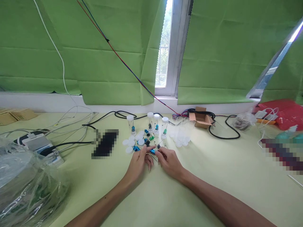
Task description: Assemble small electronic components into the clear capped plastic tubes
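Observation:
My left hand (139, 162) and my right hand (169, 160) meet over the pale yellow-green table (213, 176), fingers pinched together on a small blue part (152, 151) held between them. Just beyond the fingertips lie loose white caps (129, 143) and small blue, green and black parts (148, 138). Behind those stand several clear vials with white caps (156, 123), each with a coloured part inside. A cluster of empty clear vials (181, 135) lies to the right of them.
A small open cardboard box (201, 119) and black cables (224, 134) lie at the back right. A red bag (284, 113) sits far right. Clear plastic wrap (26, 186) and a grey device (39, 143) fill the left. Green curtains (94, 47) hang behind.

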`<act>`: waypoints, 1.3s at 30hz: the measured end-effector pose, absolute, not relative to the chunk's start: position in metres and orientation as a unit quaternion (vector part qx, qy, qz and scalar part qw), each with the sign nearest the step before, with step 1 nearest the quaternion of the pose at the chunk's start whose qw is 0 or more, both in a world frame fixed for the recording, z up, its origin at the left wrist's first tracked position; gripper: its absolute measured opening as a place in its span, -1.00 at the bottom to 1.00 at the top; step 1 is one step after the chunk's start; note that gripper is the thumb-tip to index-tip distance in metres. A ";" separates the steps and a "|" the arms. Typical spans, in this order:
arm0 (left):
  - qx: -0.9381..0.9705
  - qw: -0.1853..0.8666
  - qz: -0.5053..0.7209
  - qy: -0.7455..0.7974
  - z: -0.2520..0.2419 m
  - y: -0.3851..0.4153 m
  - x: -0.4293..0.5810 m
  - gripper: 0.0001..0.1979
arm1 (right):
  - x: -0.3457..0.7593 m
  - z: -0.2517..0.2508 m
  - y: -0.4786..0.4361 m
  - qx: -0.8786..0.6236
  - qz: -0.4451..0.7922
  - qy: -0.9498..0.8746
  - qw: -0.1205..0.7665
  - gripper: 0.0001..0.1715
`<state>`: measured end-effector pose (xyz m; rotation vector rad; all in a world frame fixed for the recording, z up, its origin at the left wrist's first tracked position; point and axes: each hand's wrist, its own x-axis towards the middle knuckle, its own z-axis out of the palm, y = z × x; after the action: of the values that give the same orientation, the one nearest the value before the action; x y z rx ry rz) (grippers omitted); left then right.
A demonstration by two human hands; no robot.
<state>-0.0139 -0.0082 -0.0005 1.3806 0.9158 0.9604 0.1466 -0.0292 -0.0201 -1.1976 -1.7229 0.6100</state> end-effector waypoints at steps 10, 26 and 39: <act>0.584 0.575 0.416 0.394 -0.001 -0.007 -0.015 -0.30 | 0.146 -0.021 -0.030 -0.479 0.289 -0.677 0.479 -0.80; 0.585 0.580 0.413 0.389 -0.001 -0.007 -0.015 -0.30 | 0.147 -0.020 -0.030 -0.488 0.235 -0.705 0.457 -0.63; 0.586 0.580 0.415 0.384 -0.003 -0.006 -0.017 -0.33 | 0.146 -0.021 -0.031 -0.479 0.281 -0.678 0.481 -0.79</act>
<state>-0.0165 -0.0061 -0.0030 1.3703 0.8981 0.9703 0.1464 -0.0313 -0.0211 -1.1691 -1.6541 0.6851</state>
